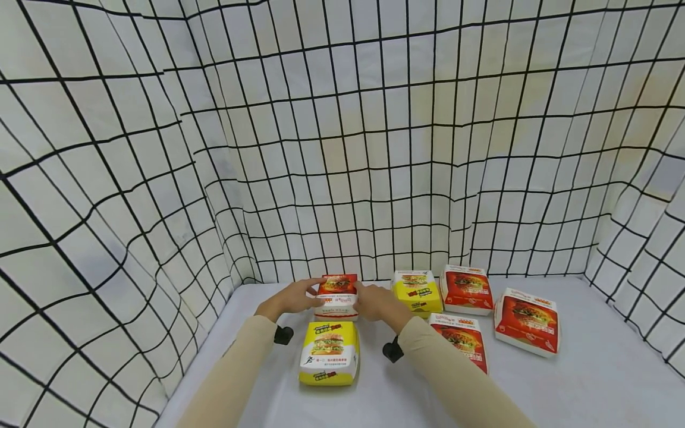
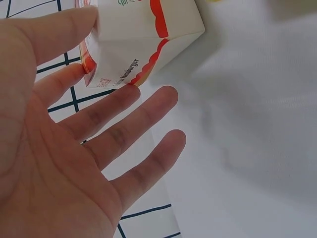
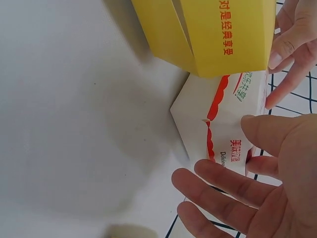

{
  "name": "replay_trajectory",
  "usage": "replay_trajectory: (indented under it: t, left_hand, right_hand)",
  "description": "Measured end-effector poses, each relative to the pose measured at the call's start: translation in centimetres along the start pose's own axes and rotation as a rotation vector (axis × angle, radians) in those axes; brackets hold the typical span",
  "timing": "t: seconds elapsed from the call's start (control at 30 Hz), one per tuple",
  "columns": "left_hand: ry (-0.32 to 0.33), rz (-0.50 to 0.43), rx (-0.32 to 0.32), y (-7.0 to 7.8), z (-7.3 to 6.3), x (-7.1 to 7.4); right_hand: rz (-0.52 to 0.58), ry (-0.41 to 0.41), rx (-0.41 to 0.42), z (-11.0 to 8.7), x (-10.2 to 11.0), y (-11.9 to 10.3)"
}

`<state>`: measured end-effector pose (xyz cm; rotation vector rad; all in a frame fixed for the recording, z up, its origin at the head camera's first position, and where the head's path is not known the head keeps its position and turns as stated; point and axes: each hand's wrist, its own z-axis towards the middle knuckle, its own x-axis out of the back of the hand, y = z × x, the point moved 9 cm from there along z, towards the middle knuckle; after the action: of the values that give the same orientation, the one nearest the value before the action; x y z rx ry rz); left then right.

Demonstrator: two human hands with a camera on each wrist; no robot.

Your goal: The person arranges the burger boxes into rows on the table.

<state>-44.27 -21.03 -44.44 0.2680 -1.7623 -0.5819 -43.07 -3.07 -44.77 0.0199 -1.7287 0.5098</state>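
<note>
A red-and-white hamburger box (image 1: 337, 302) sits at the back left of the table, between my two hands. My left hand (image 1: 291, 297) is at its left side; in the left wrist view the thumb and index finger touch the box (image 2: 143, 25), with the other fingers spread and fairly straight. On the other side, my right hand (image 1: 379, 302) touches the box (image 3: 225, 116) with its thumb and index finger, its remaining fingers extended. Just in front of this box stands a yellow-and-white hamburger box (image 1: 329, 352), which no hand touches.
To the right stand another yellow burger box (image 1: 417, 291) and red burger boxes at the back (image 1: 467, 289), far right (image 1: 527, 321) and behind my right forearm (image 1: 461, 340). Black-gridded white cloth (image 1: 332, 148) walls the white table (image 1: 583, 380) at the back and sides.
</note>
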Motion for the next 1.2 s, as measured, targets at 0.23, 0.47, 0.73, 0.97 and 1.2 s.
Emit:
replay_trajectory:
  t: [0.23, 0.47, 0.73, 0.97, 1.2]
  left_hand:
    - [0.013, -0.011, -0.002, 0.1, -0.2, 0.1]
    - [0.093, -0.042, -0.034, 0.9, -0.8, 1.2]
    - [0.254, -0.094, -0.208, 4.5, -3.1, 3.3]
    - [0.417, -0.142, -0.333, 8.9, -7.7, 4.2]
    - [0.443, -0.331, -0.422, 12.8, -10.9, 1.7]
  right_hand:
    - [-0.004, 0.018, 0.001, -0.3, 0.4, 0.7]
    - [0.032, 0.036, 0.035, -1.0, 1.3, 1.1]
    - [0.086, 0.072, 0.120, -3.7, 4.4, 1.1]
    - [0.222, 0.152, 0.145, -7.5, 6.6, 3.1]
    - [0.399, 0.209, 0.265, -12.5, 7.4, 6.6]
